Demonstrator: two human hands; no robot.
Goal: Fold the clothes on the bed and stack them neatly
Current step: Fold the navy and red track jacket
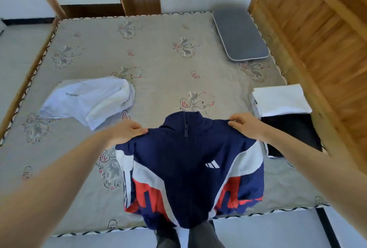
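A navy track jacket [184, 160] with white, grey and red panels hangs front side up over the near edge of the bed [158, 53], zip closed, collar pointing away from me. My left hand [127, 131] grips its left shoulder and my right hand [245, 123] pinches its right shoulder, holding it spread between them. A crumpled white T-shirt [87, 100] lies unfolded on the mattress to the left. At the right edge sits a folded white garment [282, 98] on top of a folded black one [292, 132].
A grey pillow [240, 33] lies at the far right of the mattress. A wooden headboard [317, 39] runs along the right side. Wooden posts and white drawers stand beyond the far edge. Grey floor and my legs [190, 235] show below the near edge.
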